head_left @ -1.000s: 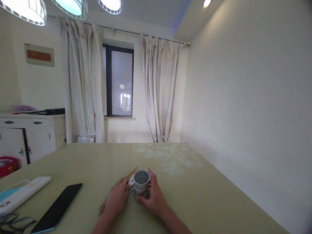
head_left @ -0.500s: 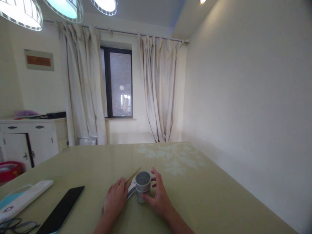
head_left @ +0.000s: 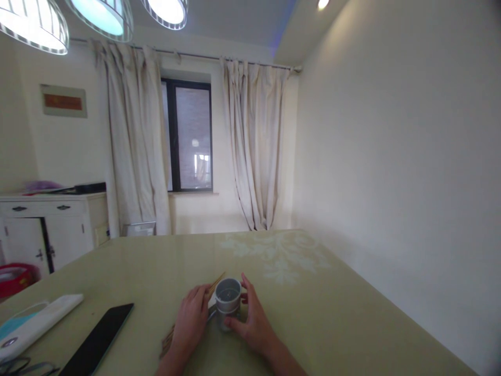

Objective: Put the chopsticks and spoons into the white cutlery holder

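Note:
A small grey cylindrical cup (head_left: 228, 292), with a pale rim and a band round its middle, stands upright on the table. My right hand (head_left: 256, 324) curves round its right side, thumb at the front and fingers behind. To the left, my left hand (head_left: 191, 316) lies closed over a bundle of thin wooden chopsticks (head_left: 217, 282). Their tips stick out past my fingers and their other ends show below my wrist. Beside the cup, partly hidden under that hand, is a shiny metal utensil (head_left: 212, 312), whose kind I cannot make out.
A black phone-like slab (head_left: 97, 337) lies on the table (head_left: 352, 324) to the left. Past it are a long white object (head_left: 50, 321), a blue mask-like piece (head_left: 13, 326) and dark-framed glasses (head_left: 29, 367). A wall rises along the table's right side.
My right fingers have closed in on the cup. My left hand has shifted slightly right and turned, and the chopsticks' lower ends have come into sight. The view has tilted a little.

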A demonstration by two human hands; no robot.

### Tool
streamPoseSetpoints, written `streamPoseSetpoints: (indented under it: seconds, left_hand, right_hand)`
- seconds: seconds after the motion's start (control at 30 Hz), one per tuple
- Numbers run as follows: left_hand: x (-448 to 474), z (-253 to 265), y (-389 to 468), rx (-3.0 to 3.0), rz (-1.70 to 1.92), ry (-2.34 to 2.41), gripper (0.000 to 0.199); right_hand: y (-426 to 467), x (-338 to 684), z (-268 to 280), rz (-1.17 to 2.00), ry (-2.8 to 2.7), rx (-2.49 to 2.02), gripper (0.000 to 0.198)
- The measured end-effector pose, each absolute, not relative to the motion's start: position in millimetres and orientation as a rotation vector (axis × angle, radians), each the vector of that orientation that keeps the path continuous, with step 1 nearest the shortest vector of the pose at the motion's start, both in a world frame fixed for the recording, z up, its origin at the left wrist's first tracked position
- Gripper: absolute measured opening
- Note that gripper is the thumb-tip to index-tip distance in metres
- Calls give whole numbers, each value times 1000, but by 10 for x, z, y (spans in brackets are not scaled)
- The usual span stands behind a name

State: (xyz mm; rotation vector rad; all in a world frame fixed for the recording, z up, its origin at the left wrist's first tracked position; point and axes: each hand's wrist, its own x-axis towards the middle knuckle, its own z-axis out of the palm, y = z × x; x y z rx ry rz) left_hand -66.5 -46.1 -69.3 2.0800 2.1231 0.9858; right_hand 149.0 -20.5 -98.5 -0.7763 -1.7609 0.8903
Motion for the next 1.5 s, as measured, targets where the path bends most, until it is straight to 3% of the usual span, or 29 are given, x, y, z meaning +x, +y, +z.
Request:
streamPoseSetpoints:
  seconds: [0.17, 0.33, 0.67, 0.87, 1.5]
  left_hand:
    - [-517, -742, -471, 2052, 1215, 1871, 48]
    - [-371, -850, -459, 2118, 1165, 1868, 45]
    - [-977, -609, -560, 1790, 591, 2652, 44]
    - [-1197, -696, -521, 1532, 610, 2444, 40]
    - [-1189, -811, -450, 1597, 671, 2375, 24]
  right_hand:
    - [-180, 1483, -1007, 941, -1711, -740, 112]
    - [-203, 1564, -937, 1018, -1661, -686, 108]
    - [-146, 1761, -860, 938, -1676, -704, 120]
    - [-262, 1737, -800, 1004, -1714, -704, 124]
    - [-339, 1670, -754, 1074, -1703, -754, 113]
